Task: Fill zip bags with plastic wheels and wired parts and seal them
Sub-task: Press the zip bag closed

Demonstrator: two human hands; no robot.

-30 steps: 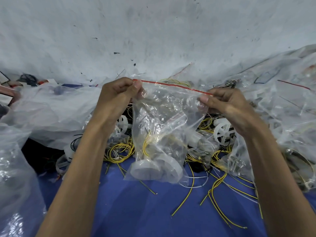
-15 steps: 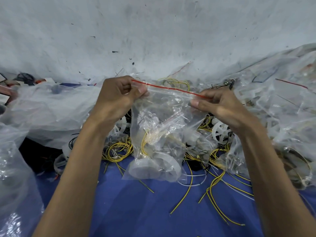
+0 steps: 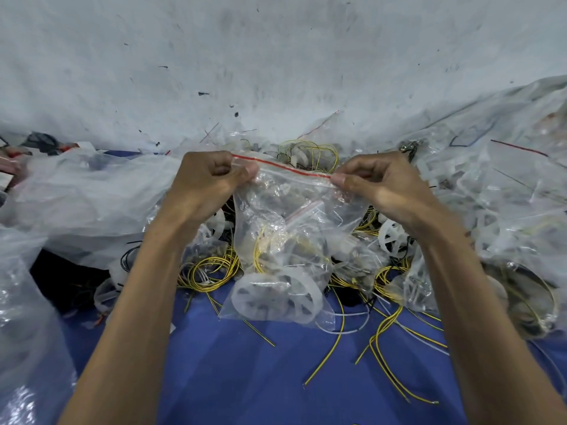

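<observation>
**Both grips pinch the ends of the zip strip**

The left hand (image 3: 211, 179) pinches one end of the red zip strip (image 3: 282, 165) with thumb against curled fingers. The right hand (image 3: 377, 182) pinches the other end, and the strip runs taut between them. Below the grips hangs the zip bag (image 3: 285, 216), holding a plastic wheel (image 3: 276, 297) and yellow wire. Its film looks thin, slick and limp and its load light, so the stiffer strip is probably the best hold. Beneath lie loose wires (image 3: 383, 348) on the blue bench (image 3: 260, 378). A clear sack (image 3: 92, 194) outside the left grip could snag.
</observation>
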